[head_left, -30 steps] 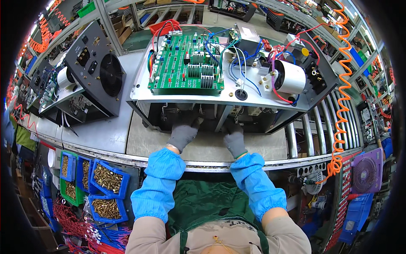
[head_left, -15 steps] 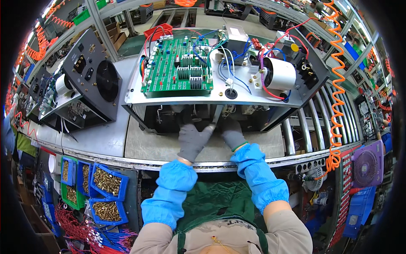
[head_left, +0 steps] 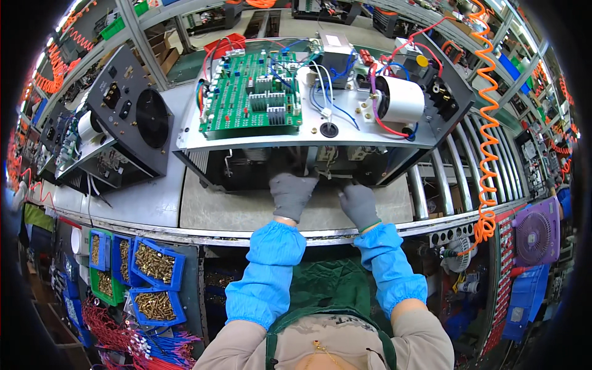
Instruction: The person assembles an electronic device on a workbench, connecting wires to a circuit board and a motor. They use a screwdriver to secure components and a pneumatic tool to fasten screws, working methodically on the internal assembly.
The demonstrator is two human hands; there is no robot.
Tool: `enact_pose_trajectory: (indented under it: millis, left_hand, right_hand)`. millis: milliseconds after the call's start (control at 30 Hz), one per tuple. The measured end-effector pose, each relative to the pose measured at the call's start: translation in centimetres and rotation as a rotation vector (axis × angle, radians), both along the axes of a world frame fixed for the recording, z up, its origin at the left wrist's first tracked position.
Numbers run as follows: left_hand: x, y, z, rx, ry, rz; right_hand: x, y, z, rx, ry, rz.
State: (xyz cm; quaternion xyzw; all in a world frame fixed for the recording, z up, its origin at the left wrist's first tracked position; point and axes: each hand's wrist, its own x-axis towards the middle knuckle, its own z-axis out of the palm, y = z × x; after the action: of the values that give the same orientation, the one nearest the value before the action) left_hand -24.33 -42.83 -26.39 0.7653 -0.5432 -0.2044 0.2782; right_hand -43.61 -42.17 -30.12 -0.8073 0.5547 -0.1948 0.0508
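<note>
A machine chassis [head_left: 246,142] stands in front of me, with a metal shelf above a dark lower compartment. A green circuit board [head_left: 231,92] with grey heat sinks and a white cylinder [head_left: 401,98] sit on the shelf. My left hand [head_left: 292,196], in a grey glove, reaches into the lower compartment near an upright metal strip; its thumb sticks out to the right, and its other fingers are lost in shadow. At the compartment's lower front edge is my gloved right hand [head_left: 359,205], its fingers curled together beside a thin pale strip. What they grip is too small to tell.
Another chassis [head_left: 114,123] stands on the left. Steel rollers [head_left: 444,179] run to the right, under a hanging orange coiled hose [head_left: 488,123]. Blue bins [head_left: 176,280] of brass-coloured fasteners and bundled wires [head_left: 123,333] lie lower left. A purple fan [head_left: 535,240] is at right.
My right hand has drawn back out of the compartment and shifted right, so its curled fingers now show. My left hand has moved slightly right. The chassis appears a little further left in view.
</note>
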Motion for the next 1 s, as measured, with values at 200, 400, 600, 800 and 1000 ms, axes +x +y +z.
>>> enact_pose_trajectory:
  millis: [200,400,600,800,1000]
  left_hand:
    - [-0.5,0.9,2.1,-0.235,0.108,-0.052]
    - [0.0,-0.4,0.3,0.116,-0.019,-0.073]
    - [1.1,0.1,2.2,0.186,0.062,-0.437]
    - [0.7,1.3,2.2,0.045,0.095,-0.263]
    - [14.2,12.9,7.2,-0.216,-0.189,-0.286]
  right_hand:
    - [2.2,0.9,4.2,0.620,-1.284,0.003]
    - [4.5,0.2,2.8,0.337,-1.340,-0.100]
    - [2.0,-2.3,-1.6,-0.157,-0.421,0.054]
    - [1.2,-7.6,-7.3,-0.202,-0.188,0.166]
    - [3.1,-4.2,-3.6,-0.109,-0.228,0.030]
